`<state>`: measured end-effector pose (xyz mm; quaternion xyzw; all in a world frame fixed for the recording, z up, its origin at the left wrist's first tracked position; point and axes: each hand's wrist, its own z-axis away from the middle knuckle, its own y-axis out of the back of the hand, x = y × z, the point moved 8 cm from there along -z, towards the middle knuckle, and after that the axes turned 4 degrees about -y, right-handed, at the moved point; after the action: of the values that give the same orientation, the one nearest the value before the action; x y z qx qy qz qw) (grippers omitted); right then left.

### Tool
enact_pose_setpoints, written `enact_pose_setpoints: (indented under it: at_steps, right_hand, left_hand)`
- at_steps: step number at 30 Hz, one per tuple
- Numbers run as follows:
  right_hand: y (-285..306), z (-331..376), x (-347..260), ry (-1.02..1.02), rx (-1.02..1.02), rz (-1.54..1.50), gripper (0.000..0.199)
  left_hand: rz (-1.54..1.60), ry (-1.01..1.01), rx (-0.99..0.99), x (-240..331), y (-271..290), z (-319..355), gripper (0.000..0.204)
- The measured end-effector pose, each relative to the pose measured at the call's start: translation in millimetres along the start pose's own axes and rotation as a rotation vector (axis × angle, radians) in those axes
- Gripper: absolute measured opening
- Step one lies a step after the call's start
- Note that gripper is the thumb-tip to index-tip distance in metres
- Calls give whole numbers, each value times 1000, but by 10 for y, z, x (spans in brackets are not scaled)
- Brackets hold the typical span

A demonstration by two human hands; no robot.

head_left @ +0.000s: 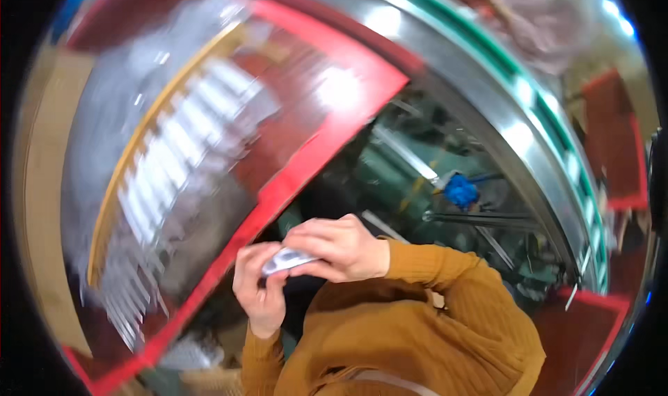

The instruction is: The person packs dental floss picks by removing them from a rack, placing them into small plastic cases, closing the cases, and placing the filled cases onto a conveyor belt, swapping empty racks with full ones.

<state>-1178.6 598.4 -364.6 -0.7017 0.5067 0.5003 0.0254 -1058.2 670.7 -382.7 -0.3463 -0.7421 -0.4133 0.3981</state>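
Close in front of my body, my left hand [261, 284] and my right hand [342, 248] meet around a small silvery-white object [287, 259]. Fingers of both hands are closed on it, and its ends are partly covered. Motion blur hides its exact kind; dark patches show on its pale surface. The hands are held just off the red edge [268, 195] of the table to my left.
On the table, a long yellow-brown strip [132, 149] bears a row of white, slender pieces [174, 145], beside clear plastic sheeting [104, 117]. A metal rail with green edging [501, 104] curves along the right. Below it lies a blue bundle [460, 191]. Another person's arm [497, 6] shows beyond.
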Motion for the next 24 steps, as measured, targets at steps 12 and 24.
enact_pose_setpoints:
  at_steps: [12,24]
  right_hand:
    - [4253,2351,938,-766,1171,717,32]
    - [3671,1343,1054,-557,419,1389,28]
  left_hand:
    - [176,104,600,-147,1041,626,26]
    - [180,106,760,-196,1108,1002,43]
